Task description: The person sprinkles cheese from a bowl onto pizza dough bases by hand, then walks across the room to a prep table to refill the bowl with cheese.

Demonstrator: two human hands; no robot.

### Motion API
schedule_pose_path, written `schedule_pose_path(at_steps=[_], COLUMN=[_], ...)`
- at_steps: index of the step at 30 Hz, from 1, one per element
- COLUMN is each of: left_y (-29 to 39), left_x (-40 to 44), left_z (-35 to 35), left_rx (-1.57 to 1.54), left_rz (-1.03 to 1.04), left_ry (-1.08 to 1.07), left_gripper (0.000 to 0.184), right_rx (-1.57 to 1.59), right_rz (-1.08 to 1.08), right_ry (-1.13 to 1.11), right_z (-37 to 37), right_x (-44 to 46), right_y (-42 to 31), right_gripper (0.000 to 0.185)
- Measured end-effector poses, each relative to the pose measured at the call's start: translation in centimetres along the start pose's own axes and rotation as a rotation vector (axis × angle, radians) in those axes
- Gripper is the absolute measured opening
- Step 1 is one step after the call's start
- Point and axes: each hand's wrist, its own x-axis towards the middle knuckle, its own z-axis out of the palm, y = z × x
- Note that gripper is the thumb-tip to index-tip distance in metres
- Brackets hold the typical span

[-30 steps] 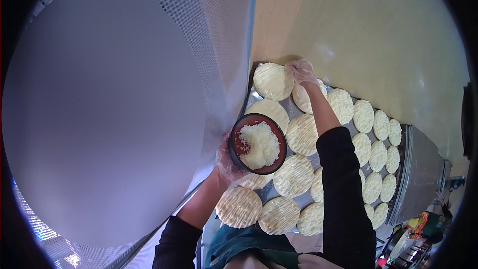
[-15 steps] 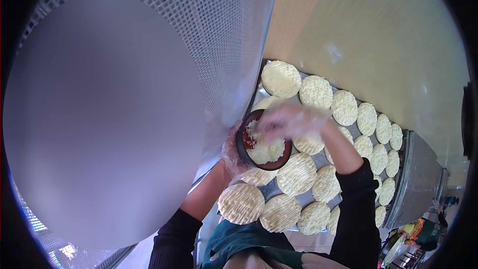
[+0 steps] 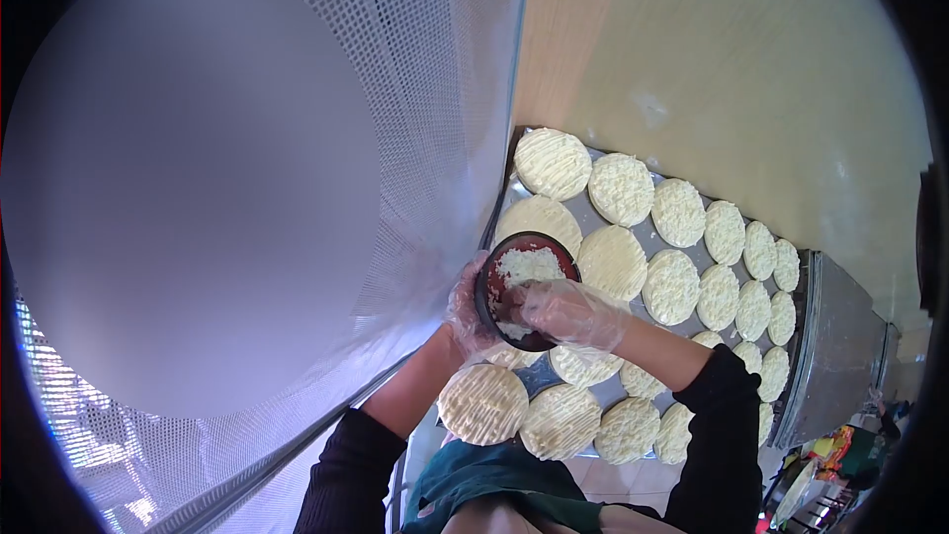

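Note:
A round, dark-rimmed bowl point(image 3: 481, 289) with a reddish inside sits in my left hand point(image 3: 465, 307), which wears a clear plastic glove and grips it from the left side. Loose white crumbs point(image 3: 531, 264) lie in it. My right hand point(image 3: 573, 314), also gloved, reaches into the bowl from the right. Its fingers are curled among the crumbs, and the fingertips are partly hidden. Under and beside the bowl are pale round cakes; one cake point(image 3: 539, 221) and another cake point(image 3: 613, 262) right by it have smoother tops than the crumb-covered cake point(image 3: 621, 189) above.
Rows of cakes stand on a metal tray point(image 3: 534, 376). White mesh point(image 3: 435, 59) rises along the left, and a tan surface point(image 3: 732, 69) lies beyond the tray. A metal unit point(image 3: 835, 346) is at the right, with another person point(image 3: 885, 425) farther off.
My right hand, blurred above the bowl before, is now down inside it with fingers in the crumbs. The bowl sits slightly lower in view, and more of the cakes behind it shows.

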Motion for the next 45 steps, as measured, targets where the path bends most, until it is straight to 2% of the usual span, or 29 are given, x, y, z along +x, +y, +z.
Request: schedule_pose_path(at_steps=[1,3,4,6,7,8,10,11,12,14,15,17,19,21,22,24,27,29,31,33,36,40,42,45], left_y=[0.0,0.0,0.0,0.1,0.2,0.4,0.7,0.8,0.9,1.0,1.0,1.1,1.0,0.9,1.0,1.1,1.2,1.2,1.3,1.2,1.2,1.1,1.1,1.1], left_x=[0.1,0.4,0.4,0.5,0.6,0.9,1.1,1.2,1.2,0.9,0.7,0.5,0.4,0.2,0.1,-0.4,-0.5,-0.7,-1.0,-1.1,-1.4,-1.5,-1.6,-1.8], left_z=[-0.1,-0.5,-0.5,-0.4,-0.8,-1.3,-1.8,-1.9,-2.1,-1.7,-1.7,-2.4,-2.9,-2.9,-2.8,-2.6,-3.2,-3.1,-2.8,-2.7,-3.4,-3.3,-3.4,-3.5], left_rx=[0.004,-0.029,-0.027,0.008,0.008,-0.029,-0.065,-0.098,-0.131,-0.126,-0.121,-0.120,-0.121,-0.085,-0.087,-0.059,-0.064,-0.080,-0.097,-0.091,-0.116,-0.121,-0.121,-0.107], left_rz=[0.000,0.027,0.029,0.096,0.099,0.083,0.067,0.055,0.043,0.048,0.050,0.028,0.003,-0.006,-0.005,-0.019,-0.015,-0.019,-0.028,-0.015,-0.014,-0.006,0.002,-0.001], left_ry=[-0.005,-0.013,-0.017,-0.034,-0.034,-0.030,-0.029,-0.052,-0.076,-0.069,-0.059,-0.041,-0.026,0.014,0.018,0.017,-0.031,-0.025,-0.019,0.013,0.007,0.011,0.025,-0.002], left_gripper=[0.069,0.067,0.067,0.066,0.066,0.066,0.066,0.066,0.066,0.067,0.067,0.068,0.068,0.070,0.070,0.070,0.070,0.070,0.070,0.070,0.069,0.069,0.069,0.069], right_rx=[-0.006,0.311,0.307,1.027,1.248,1.248,1.683,1.747,1.745,1.691,1.693,1.376,1.136,0.705,0.708,-0.196,-0.312,-0.283,-0.254,-0.360,-0.411,-0.410,-0.396,-0.298], right_rz=[0.001,0.008,0.006,0.540,0.657,0.654,0.645,0.591,0.590,0.565,0.564,0.705,0.812,0.924,0.924,0.716,0.668,0.702,0.740,0.614,0.615,0.636,0.567,0.487], right_ry=[0.002,0.237,0.238,0.166,0.162,0.160,0.343,0.332,0.330,0.513,0.509,0.556,0.657,0.684,0.681,0.529,0.584,0.579,0.572,0.529,0.459,0.443,0.326,0.353], right_z=[0.1,0.0,-0.7,-2.5,-2.3,-2.7,-3.7,-4.3,-4.4,-4.4,-4.5,-5.0,-4.9,-4.0,-3.9,-3.5,-1.6,-1.3,-1.6,-2.0,-1.9,-0.5,-0.5,-0.9], right_x=[0.1,0.9,1.1,1.5,1.3,1.2,0.9,0.8,0.7,0.7,1.0,1.7,2.2,3.2,3.6,4.3,5.7,6.2,7.0,7.1,7.7,8.1,8.1,8.4], right_y=[0.5,1.7,1.7,1.7,2.8,3.3,4.5,5.6,6.9,10.0,11.8,15.6,19.1,22.8,24.0,26.0,28.9,29.3,28.5,27.8,27.1,26.6,26.2,25.3], right_gripper=[0.025,0.018,0.018,0.015,0.021,0.021,0.035,0.044,0.044,0.043,0.043,0.038,0.024,0.016,0.016,0.015,0.018,0.017,0.017,0.016,0.013,0.011,0.013,0.019])
